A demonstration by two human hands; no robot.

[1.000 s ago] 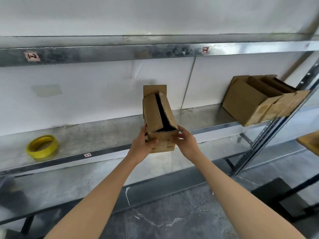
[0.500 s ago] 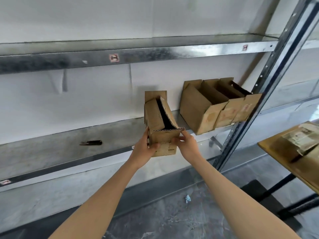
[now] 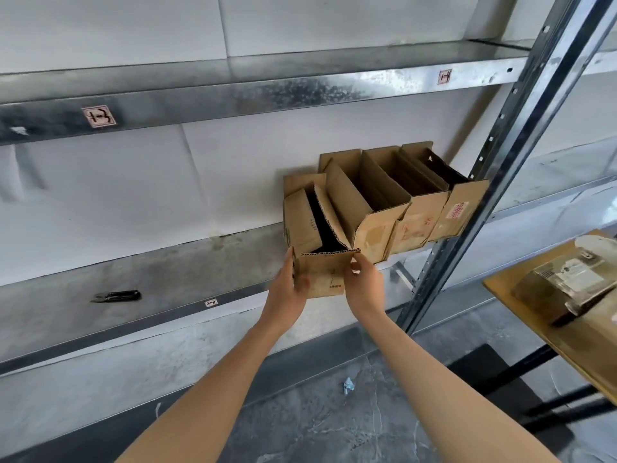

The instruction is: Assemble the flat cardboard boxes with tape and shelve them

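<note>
**Box at the shelf lip, row waiting on its right**

Far left on the shelf (image 3: pixel 173 275) lies a dark hand tool (image 3: pixel 115 296), well apart from the action. Now your left hand (image 3: pixel 286 295): thumb up the box's left corner, fingers (image 3: pixel 301 283) curled round onto its near face. Between your hands is the box (image 3: pixel 319 259), top open, flaps standing. You're holding it at the shelf's front edge, its far end reaching over the shelf toward the wall. Whether its base rests on the metal or hangs just clear, I can't tell. Your right hand (image 3: pixel 364 286) pinches the near right corner, so both hands are clamped on the same near end.

Here's what matters: the box's long axis runs straight away from you, front edge to wall. The row of boxes (image 3: pixel 384 208) stands immediately to its right, lined up the same way. The right flap looks to be touching the first box of that row, or just beside it. So I'd judge the coming move to be a push along that axis, away from your fingers. Your right hand is nearer the row and better placed to steer that side in. Watch for flaps snagging. Further right stands the post (image 3: pixel 494 168), then the bench (image 3: pixel 574 349) carrying a wrapped packet (image 3: pixel 567 282).
</note>
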